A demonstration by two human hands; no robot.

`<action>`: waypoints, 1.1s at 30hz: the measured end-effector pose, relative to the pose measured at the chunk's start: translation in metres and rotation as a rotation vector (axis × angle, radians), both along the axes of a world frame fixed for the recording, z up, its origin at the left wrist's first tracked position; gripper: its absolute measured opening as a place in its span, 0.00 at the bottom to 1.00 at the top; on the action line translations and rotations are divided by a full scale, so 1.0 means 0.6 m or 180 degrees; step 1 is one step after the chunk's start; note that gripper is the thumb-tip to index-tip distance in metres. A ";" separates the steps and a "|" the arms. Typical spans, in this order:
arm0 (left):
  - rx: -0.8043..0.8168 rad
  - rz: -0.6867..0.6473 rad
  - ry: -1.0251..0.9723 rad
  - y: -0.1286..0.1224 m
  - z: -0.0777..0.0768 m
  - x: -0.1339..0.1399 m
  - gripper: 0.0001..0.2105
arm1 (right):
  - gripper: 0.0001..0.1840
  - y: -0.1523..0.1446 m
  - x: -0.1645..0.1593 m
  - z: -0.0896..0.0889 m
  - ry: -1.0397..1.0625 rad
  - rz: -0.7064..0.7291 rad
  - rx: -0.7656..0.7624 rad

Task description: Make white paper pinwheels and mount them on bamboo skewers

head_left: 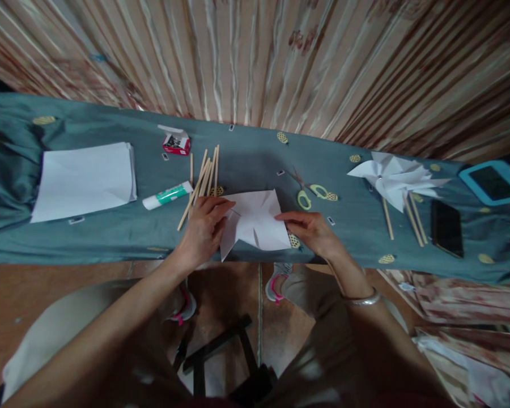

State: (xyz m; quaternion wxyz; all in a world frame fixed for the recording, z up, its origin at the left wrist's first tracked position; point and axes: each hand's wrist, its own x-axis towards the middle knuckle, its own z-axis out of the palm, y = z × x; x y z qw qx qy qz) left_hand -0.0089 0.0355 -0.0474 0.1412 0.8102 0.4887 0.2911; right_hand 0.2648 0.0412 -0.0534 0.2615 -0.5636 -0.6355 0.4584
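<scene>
A white square of paper (259,218) with slits cut in from its corners lies in front of me near the table's front edge. My left hand (204,229) pinches the paper's left side between thumb and fingers, lifting its lower left corner a little. My right hand (308,229) grips the right edge with thumb and fingertips. Just beyond the left hand lie several thin wooden sticks (206,173) in a loose bunch. Scissors (308,190) with yellow-green handles rest beyond the paper to the right. A glue stick (168,195) lies left of the sticks.
A stack of white paper (87,181) lies on the left. An opened small red box (177,141) stands toward the back. Paper pinwheels (393,178) on sticks, a dark phone (447,228) and a blue-framed device (495,182) are on the right. A curtain (246,62) hangs behind the table.
</scene>
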 end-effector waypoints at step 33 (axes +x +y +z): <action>-0.0131 -0.0522 0.0083 -0.041 -0.005 -0.002 0.15 | 0.15 -0.067 -0.034 0.047 -0.1241 0.1076 0.1617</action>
